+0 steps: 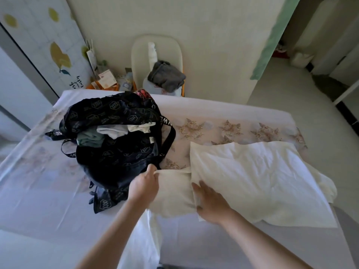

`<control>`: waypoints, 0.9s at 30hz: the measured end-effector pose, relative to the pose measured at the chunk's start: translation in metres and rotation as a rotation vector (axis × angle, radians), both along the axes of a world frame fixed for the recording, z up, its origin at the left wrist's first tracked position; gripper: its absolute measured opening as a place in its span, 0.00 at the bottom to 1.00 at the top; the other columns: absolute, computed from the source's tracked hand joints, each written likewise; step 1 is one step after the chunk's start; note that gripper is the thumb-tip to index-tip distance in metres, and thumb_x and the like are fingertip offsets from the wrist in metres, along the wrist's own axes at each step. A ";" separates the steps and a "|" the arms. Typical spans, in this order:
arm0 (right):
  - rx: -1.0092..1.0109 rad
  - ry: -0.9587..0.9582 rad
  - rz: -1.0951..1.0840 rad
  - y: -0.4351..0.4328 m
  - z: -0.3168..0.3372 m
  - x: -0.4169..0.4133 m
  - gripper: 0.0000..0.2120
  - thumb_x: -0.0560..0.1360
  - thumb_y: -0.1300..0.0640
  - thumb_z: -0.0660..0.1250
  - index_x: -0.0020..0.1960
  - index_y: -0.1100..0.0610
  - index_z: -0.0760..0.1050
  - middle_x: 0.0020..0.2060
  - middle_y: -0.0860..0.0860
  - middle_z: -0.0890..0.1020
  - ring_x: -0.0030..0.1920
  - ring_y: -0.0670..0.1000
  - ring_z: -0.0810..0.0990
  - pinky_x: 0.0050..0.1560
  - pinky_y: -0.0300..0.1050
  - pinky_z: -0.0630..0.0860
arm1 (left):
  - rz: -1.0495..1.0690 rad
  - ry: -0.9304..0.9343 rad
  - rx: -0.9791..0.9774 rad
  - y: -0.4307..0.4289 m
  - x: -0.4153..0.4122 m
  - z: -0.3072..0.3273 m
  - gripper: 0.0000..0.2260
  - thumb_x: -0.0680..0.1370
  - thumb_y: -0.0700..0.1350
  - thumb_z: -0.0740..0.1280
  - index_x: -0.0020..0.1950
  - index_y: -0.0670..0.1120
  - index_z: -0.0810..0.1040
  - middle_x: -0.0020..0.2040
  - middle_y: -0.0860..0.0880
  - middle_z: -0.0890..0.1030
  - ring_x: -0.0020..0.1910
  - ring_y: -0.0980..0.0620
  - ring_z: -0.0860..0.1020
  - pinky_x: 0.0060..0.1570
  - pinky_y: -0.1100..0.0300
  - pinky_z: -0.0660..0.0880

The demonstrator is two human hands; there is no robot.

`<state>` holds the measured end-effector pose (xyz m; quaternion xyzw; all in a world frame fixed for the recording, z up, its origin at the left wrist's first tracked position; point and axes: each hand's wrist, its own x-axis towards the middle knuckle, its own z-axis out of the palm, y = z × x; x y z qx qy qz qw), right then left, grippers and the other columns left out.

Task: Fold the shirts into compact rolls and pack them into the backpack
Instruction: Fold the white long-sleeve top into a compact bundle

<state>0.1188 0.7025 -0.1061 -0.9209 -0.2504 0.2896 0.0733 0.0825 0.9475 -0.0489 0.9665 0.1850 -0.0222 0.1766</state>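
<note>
A cream shirt (pixel 258 175) lies spread over the right half of the bed, partly folded over itself. My left hand (pixel 144 184) pinches the shirt's left edge and pulls it taut just below the backpack. My right hand (pixel 210 200) lies flat on the folded edge with the fingers spread, pressing the cloth down. The black patterned backpack (pixel 116 150) stands open at the left of the shirt. Rolled clothes (pixel 112 133) in white, cream and grey-green fill its opening.
The bed (pixel 38 191) has a pale floral sheet. Beyond its far edge stands a white chair (pixel 139 53) with a grey garment (pixel 167 77) piled on it. Bags and boxes (pixel 105 80) crowd the floor to the chair's left. Bare floor lies at the right.
</note>
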 end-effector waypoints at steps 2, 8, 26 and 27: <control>-0.032 -0.001 -0.044 0.008 -0.001 -0.002 0.39 0.78 0.51 0.59 0.80 0.45 0.39 0.81 0.52 0.44 0.80 0.52 0.50 0.73 0.53 0.62 | -0.034 0.074 0.052 0.026 0.025 0.020 0.09 0.81 0.52 0.61 0.54 0.49 0.74 0.46 0.47 0.81 0.47 0.42 0.79 0.38 0.56 0.68; -0.153 0.044 -0.100 0.032 0.006 -0.002 0.41 0.76 0.44 0.63 0.81 0.46 0.42 0.80 0.53 0.43 0.80 0.54 0.48 0.73 0.56 0.62 | -0.367 0.635 0.017 0.068 0.046 0.025 0.19 0.72 0.59 0.69 0.52 0.45 0.80 0.46 0.50 0.79 0.45 0.50 0.78 0.41 0.57 0.75; 0.677 0.241 -1.507 -0.003 0.103 0.060 0.07 0.78 0.59 0.62 0.49 0.60 0.78 0.37 0.55 0.82 0.34 0.55 0.81 0.40 0.48 0.76 | -0.458 0.201 -0.901 -0.051 0.102 0.036 0.16 0.80 0.38 0.60 0.67 0.50 0.74 0.62 0.51 0.80 0.54 0.53 0.80 0.55 0.50 0.79; 0.658 0.191 -1.550 -0.013 0.098 0.061 0.07 0.77 0.59 0.62 0.48 0.60 0.78 0.38 0.55 0.81 0.35 0.56 0.80 0.41 0.48 0.76 | -0.453 0.182 -0.782 -0.050 0.098 0.030 0.17 0.80 0.42 0.61 0.67 0.53 0.73 0.62 0.55 0.78 0.53 0.56 0.79 0.51 0.54 0.79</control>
